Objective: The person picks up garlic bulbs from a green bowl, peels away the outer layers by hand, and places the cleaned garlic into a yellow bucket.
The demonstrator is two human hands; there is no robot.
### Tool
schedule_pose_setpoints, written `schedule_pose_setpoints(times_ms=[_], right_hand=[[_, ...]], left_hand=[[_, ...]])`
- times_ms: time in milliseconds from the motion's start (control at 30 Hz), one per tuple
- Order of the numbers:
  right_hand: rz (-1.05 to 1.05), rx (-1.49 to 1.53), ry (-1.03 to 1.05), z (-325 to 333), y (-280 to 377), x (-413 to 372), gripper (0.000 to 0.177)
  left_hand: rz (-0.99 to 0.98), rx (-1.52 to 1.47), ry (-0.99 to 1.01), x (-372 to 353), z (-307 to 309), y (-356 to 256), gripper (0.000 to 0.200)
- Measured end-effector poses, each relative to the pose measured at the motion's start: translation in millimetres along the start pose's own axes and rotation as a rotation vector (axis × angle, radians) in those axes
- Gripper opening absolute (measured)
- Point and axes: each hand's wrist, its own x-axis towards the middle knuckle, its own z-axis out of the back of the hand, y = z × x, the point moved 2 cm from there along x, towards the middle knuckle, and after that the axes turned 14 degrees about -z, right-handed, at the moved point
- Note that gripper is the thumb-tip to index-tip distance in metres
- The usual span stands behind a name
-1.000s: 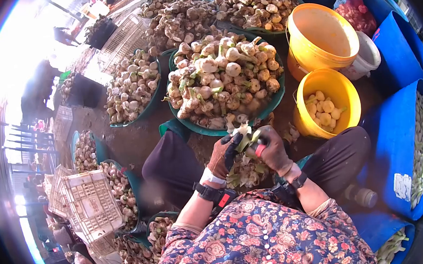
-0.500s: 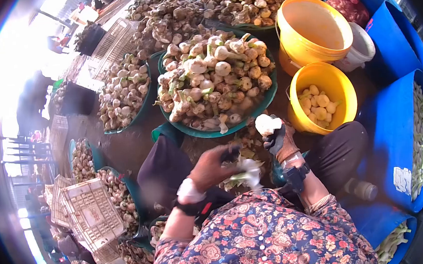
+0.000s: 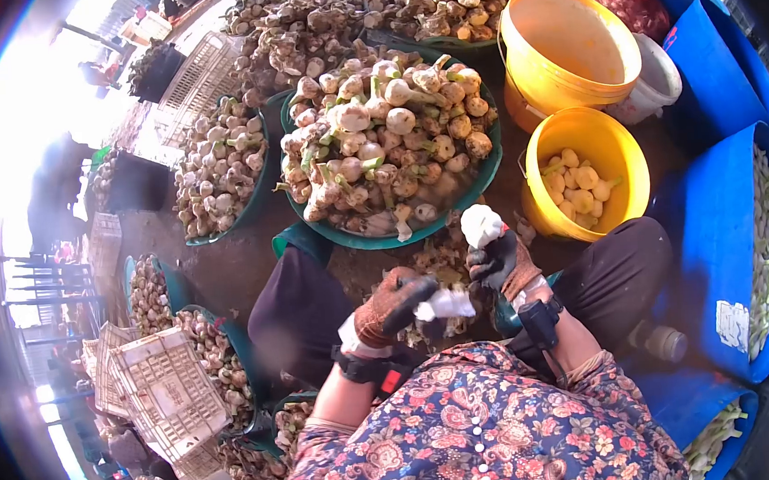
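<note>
In the head view, my gloved right hand (image 3: 499, 264) grips a white, peeled-looking garlic bulb (image 3: 482, 225) that sticks up above the fingers. My left hand (image 3: 395, 305), in a brown and black glove, is closed at the fingertips on a blurred white piece that looks like garlic peel (image 3: 446, 304). Between my knees, peel scraps (image 3: 447, 258) lie on the ground, partly hidden by the hands. Just beyond stands a green tub (image 3: 358, 235) heaped with unpeeled garlic bulbs (image 3: 387, 143). A yellow bucket (image 3: 536, 204) with several pale, clean bulbs (image 3: 579, 188) stands beyond my right hand.
Another yellow bucket (image 3: 524, 73) and a white bucket (image 3: 657, 82) stand behind. Blue barrels (image 3: 709, 220) line the right side, one with garlic inside. More garlic tubs (image 3: 222, 171) and plastic crates (image 3: 169, 385) are at left. A bottle (image 3: 664, 344) lies by my right leg.
My left hand's fingers have drawn together, and the white peel beside them has shifted slightly up and left. The right hand still holds the bulb, in nearly the same place.
</note>
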Motion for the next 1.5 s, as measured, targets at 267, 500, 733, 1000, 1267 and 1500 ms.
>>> schedule_pose_setpoints(times_ms=[267,500,733,1000,1267,1500], right_hand=[[0.640,-1.164,-0.088,-62.3,-8.8,-20.6,0.019],[0.536,-0.343,-0.446,-27.7,1.8,0.3,0.034],[0.294,-0.090,0.693,-75.6,40.5,-48.6,0.066],[0.505,-0.837,-0.315,-48.7,-11.9,7.1,0.037],[0.627,-1.128,-0.623,-71.2,-33.4,-11.4,0.022],[0.445,-0.920,-0.358,-63.6,-26.4,-25.3,0.025]], left_hand=[[0.359,0.006,0.026,39.2,6.6,30.5,0.051],[0.029,0.225,0.150,55.5,-14.6,-13.4,0.031],[-0.052,1.305,-0.840,90.4,175.7,61.9,0.058],[-0.023,0.433,-0.474,76.4,102.4,24.0,0.052],[-0.163,1.014,-0.123,38.4,-12.5,7.3,0.060],[-0.188,0.651,-0.104,39.6,3.6,15.5,0.054]])
